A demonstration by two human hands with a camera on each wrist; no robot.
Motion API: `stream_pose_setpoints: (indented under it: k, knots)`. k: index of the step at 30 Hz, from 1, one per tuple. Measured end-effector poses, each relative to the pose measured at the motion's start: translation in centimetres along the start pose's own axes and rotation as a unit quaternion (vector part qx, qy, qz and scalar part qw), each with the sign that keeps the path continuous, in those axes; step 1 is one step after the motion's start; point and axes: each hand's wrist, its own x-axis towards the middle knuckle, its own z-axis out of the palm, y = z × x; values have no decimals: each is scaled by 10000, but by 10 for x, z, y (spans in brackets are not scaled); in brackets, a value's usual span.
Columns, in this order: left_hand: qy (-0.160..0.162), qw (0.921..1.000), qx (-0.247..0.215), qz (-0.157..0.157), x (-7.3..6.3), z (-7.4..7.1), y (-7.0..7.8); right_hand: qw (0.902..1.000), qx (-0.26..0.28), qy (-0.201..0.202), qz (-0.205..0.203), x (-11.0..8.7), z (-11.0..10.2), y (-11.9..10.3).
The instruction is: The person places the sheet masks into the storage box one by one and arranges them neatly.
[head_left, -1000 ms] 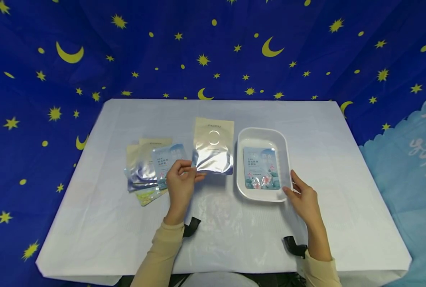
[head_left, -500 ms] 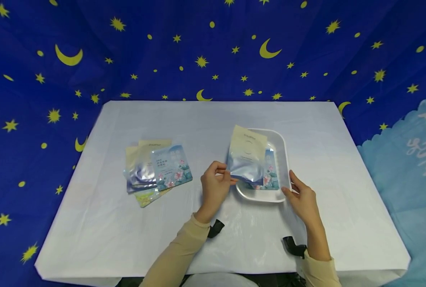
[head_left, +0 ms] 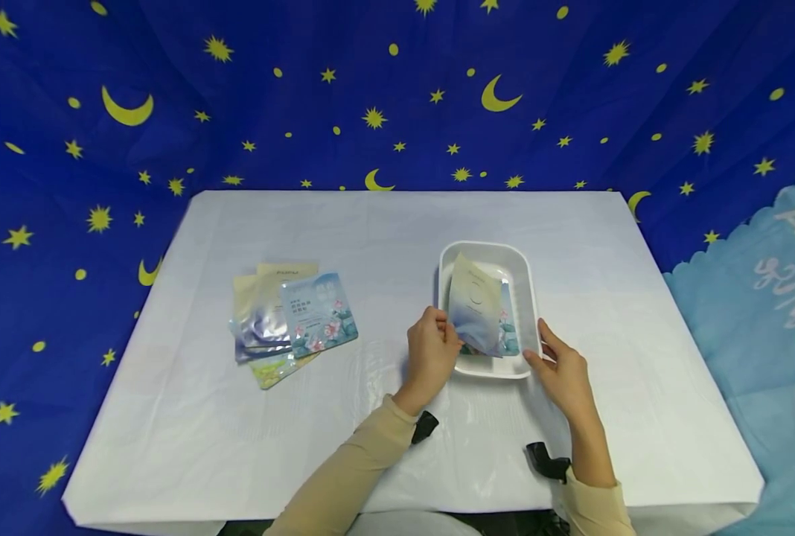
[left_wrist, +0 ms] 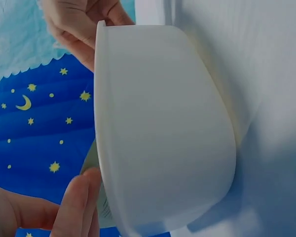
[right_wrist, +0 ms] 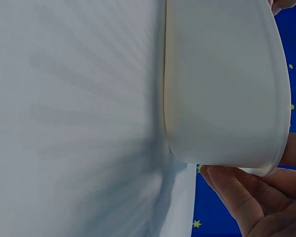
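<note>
Head view: a white tub (head_left: 506, 262) sits on the white-covered bench (head_left: 371, 231). Over the tub's opening, a cream packet (head_left: 476, 307) leans at a slant, its lower part silvery blue. The left hand (head_left: 432, 351), at the tub's left rim, pinches this packet near its lower left corner. Beneath it, on the tub's floor, lies a blue packet (head_left: 509, 324), partly covered; whether the two touch, I cannot tell. The right hand (head_left: 561, 370) grips the tub's right side near its front corner. Well to the left of the tub, other packets overlap in a pile: a blue lotus packet (head_left: 320, 314) on top, cream-and-silver packets (head_left: 246, 299) under it, and a green-yellow packet (head_left: 275, 370) poking out toward the front. Behind the tub, beyond the bench, hangs a dark blue curtain (head_left: 304, 97) with yellow moons and stars.

Left wrist view: the tub's outer wall fills the middle. Just beside its rim are the left hand's bent fingers, with a strip of the cream packet showing behind them. The right hand appears across the tub.

Right wrist view: the right hand's fingertips (right_wrist: 219, 174) touch the tub's outer wall, while another digit lies at its rim. A shadow spreads over the bench beside the tub.
</note>
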Motion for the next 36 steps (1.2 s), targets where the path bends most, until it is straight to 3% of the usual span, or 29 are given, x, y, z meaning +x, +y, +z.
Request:
stream_pose_setpoints:
  k: [4,12,22,28,36]
  knots:
    - [58,9993,348,143,-1,4,-1,10000,27,15,38,0,0,-1]
    - [-166,9971,685,284,-7,8,1,9999,97,9,38,0,0,0]
    - [-278,9949,837,482,-9,7,0,9999,140,12,89,0,0,1]
    - [-470,9967,539,395,-11,-5,4,9999,129,6,102,0,1,1]
    - [-309,9944,957,310,-15,-41,4,9999,142,4,30,0,0,1]
